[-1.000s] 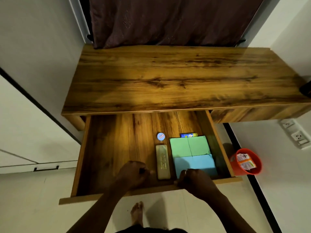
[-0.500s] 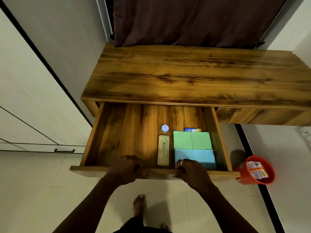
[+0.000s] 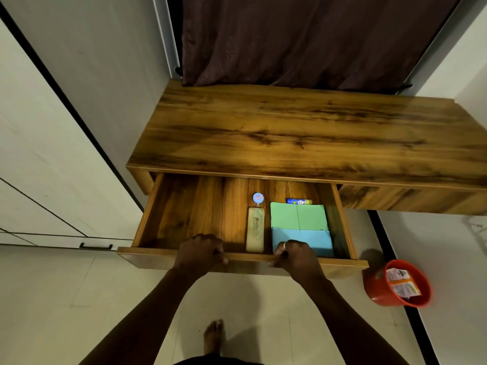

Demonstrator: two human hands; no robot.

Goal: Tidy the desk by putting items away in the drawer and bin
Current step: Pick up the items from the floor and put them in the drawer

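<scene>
Both my hands are curled over the front edge of the open drawer (image 3: pixel 150 209): my left hand (image 3: pixel 200 252) just left of centre, my right hand (image 3: pixel 295 256) just right of it, fingers hooked inside the rim. The drawer juts out from under the wooden bench (image 3: pixel 303 133), whose grained top fills the middle of the frame. In the drawer's right half lie a green paper (image 3: pixel 297 216), a blue paper (image 3: pixel 308 239) overlapping its near edge, a beige case (image 3: pixel 255 229) beside them, a small round tub (image 3: pixel 258 198) and a glue stick (image 3: pixel 299 201) at the back. A red bin (image 3: pixel 376 291) holding wrappers (image 3: pixel 400 283) stands on the pale tiled floor (image 3: pixel 79 299) at lower right. A dark curtain (image 3: pixel 303 40) hangs behind the bench at the top, between pale walls.
</scene>
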